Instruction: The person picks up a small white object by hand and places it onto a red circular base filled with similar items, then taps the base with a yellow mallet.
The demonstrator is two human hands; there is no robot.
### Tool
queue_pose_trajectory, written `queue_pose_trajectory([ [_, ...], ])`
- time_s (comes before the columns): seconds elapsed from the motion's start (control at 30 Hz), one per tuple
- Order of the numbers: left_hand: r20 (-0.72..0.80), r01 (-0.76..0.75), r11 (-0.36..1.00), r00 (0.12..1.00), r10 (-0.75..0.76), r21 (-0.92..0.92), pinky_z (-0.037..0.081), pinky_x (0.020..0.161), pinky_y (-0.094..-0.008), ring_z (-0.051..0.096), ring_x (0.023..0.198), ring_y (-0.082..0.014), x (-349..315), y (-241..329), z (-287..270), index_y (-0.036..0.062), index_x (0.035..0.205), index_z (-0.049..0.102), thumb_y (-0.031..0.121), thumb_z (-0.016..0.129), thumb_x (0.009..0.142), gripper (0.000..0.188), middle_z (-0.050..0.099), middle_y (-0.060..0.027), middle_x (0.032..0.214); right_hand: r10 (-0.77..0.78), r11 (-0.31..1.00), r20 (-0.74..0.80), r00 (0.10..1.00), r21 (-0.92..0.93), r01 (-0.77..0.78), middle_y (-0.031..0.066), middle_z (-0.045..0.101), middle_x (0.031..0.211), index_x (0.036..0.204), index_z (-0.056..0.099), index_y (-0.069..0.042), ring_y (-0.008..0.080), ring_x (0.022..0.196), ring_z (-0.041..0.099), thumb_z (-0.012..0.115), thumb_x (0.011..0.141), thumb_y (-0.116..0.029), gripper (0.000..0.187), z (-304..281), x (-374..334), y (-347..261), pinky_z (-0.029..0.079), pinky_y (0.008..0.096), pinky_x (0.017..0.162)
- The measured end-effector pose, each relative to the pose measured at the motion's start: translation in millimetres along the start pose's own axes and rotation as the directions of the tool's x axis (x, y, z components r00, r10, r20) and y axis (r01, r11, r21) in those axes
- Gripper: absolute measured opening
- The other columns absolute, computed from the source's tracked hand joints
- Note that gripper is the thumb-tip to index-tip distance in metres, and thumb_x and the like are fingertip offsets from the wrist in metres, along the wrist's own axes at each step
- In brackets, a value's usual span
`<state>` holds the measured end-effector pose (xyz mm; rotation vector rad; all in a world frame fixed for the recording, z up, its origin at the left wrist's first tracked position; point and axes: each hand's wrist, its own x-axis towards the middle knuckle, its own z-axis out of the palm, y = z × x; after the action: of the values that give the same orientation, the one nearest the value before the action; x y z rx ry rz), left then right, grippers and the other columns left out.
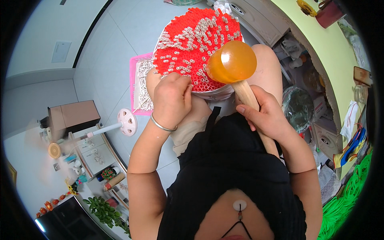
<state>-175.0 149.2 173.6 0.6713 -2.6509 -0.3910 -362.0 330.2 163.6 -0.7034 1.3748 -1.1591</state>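
Note:
A round bundle of upright red tubes (172, 50) stands packed together between my knees, with small white cylinder pieces (192, 34) sticking up out of many of them. My left hand (172, 96) is at the bundle's near left edge, thumb and fingers pinched together; whatever may be between the fingertips is hidden. In my right hand (268, 114) is a mallet (233, 62), gripped by its wooden handle. Its amber, see-through head covers part of the bundle's right side. Several tubes near the front show open ends without white pieces.
Left of the bundle, a pink basket (133, 82) holds loose white pieces. A fan with a pale pink round base (127, 122) is at the left. To the right are a bag-lined bin (298, 110) and a yellowish countertop (316, 44). Bright green cords (348, 200) lie at lower right.

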Motion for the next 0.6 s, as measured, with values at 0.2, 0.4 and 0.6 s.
queue_pose_trajectory([
  [0.2, 0.005, -0.005, 1.0, 1.0, 0.005, -0.006, 0.048, 0.067, -0.0387, 0.059, 0.072, -0.031, 0.2, 0.4, 1.0, 0.0032, 0.084, 0.068, 0.0, 0.072, 0.075, 0.011, 0.063, -0.0123, 0.077, 0.005, 1.0, 0.0, 1.0, 0.001, -0.005, 0.002, 0.058, 0.073, 0.107, 0.057, 0.001, 0.0065, 0.049, 0.052, 0.068, 0.092, -0.015, 0.025, -0.2, 0.1, -1.4, 0.043, 0.0219, 0.044],
  [0.4, 0.027, -0.022, 1.0, 0.999, 0.022, -0.009, 0.049, 0.066, -0.0376, 0.061, 0.071, -0.0305, -0.1, 1.0, 1.0, 0.0018, 0.086, 0.068, -0.001, 0.072, 0.076, 0.011, 0.063, -0.0129, 0.077, 0.008, 1.0, 0.005, 1.0, -0.008, -0.008, 0.0021, 0.058, 0.073, 0.107, 0.057, 0.001, 0.0066, 0.049, 0.052, 0.068, 0.091, -0.014, 0.025, -0.6, 0.5, -1.5, 0.043, 0.022, 0.044],
  [0.6, 0.021, -0.042, 0.998, 0.999, 0.043, -0.036, 0.049, 0.066, -0.0405, 0.059, 0.072, -0.0325, 0.4, 0.5, 2.4, 0.0012, 0.085, 0.067, -0.002, 0.069, 0.075, 0.011, 0.06, -0.0142, 0.076, 0.012, 1.0, 0.0, 1.0, -0.011, -0.012, 0.002, 0.058, 0.073, 0.107, 0.057, 0.001, 0.0065, 0.049, 0.052, 0.069, 0.091, -0.014, 0.025, -0.2, 0.2, -1.4, 0.043, 0.022, 0.044],
])
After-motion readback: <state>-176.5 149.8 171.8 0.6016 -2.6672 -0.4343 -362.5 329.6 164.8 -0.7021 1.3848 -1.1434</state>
